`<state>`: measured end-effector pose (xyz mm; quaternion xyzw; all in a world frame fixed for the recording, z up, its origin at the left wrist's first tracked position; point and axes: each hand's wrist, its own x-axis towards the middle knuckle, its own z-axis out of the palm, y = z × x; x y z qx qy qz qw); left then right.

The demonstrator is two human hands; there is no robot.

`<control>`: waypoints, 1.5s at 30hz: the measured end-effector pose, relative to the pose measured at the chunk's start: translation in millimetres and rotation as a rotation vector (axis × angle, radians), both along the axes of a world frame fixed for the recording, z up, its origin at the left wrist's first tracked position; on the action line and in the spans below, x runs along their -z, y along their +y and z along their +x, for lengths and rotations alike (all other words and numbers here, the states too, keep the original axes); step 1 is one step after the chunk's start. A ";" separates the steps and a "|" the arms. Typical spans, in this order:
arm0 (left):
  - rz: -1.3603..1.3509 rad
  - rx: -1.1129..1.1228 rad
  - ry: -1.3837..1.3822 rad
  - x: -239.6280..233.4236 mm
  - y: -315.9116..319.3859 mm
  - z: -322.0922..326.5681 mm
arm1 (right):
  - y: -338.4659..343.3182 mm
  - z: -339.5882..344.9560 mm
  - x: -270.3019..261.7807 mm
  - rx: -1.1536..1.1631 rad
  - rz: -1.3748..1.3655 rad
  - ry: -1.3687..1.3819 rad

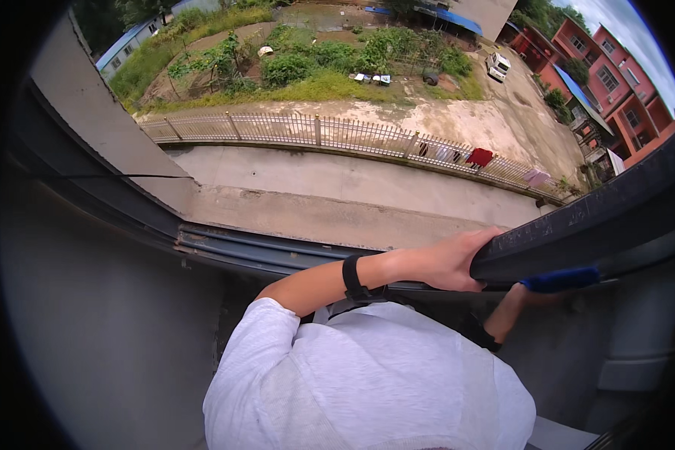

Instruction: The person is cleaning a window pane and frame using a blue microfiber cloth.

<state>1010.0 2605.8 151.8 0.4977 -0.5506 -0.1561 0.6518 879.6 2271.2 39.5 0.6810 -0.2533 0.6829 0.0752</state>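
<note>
My left arm reaches across to the right, and my left hand (455, 259) grips the end of a dark window sash (574, 230) with thumb and fingers around its edge. On the inner side of that sash, my right hand (540, 295) holds a blue object (562, 279), blurred, perhaps a cloth or a brush. The blue object lies along the sash's inner face. Below my left forearm runs the dark metal window track (247, 250), with dirt at its left corner. The sash hides part of the opening on the right.
Outside the opening are a concrete ledge (315, 216), a lower paved strip, and a metal fence (360, 132) with laundry hung on it. A thin black cord (129, 176) crosses the left window frame (95, 149). A grey wall (107, 315) stands at the left.
</note>
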 end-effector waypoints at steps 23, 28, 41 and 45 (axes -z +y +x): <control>-0.508 -1.144 -0.968 -51.1 274.0 -83.2 | 298.7 81.5 -163.9 -0.668 0.045 -0.161; -0.072 -0.887 -1.125 -60.1 187.1 -63.4 | 349.5 75.0 -178.2 -0.798 0.069 0.007; 0.130 -1.551 -1.114 11.3 128.6 -45.8 | -92.4 -26.1 -215.7 -0.267 0.406 -0.552; 0.160 -1.702 -1.107 22.3 136.3 -45.1 | -283.2 -51.8 -175.9 -0.956 0.890 -0.243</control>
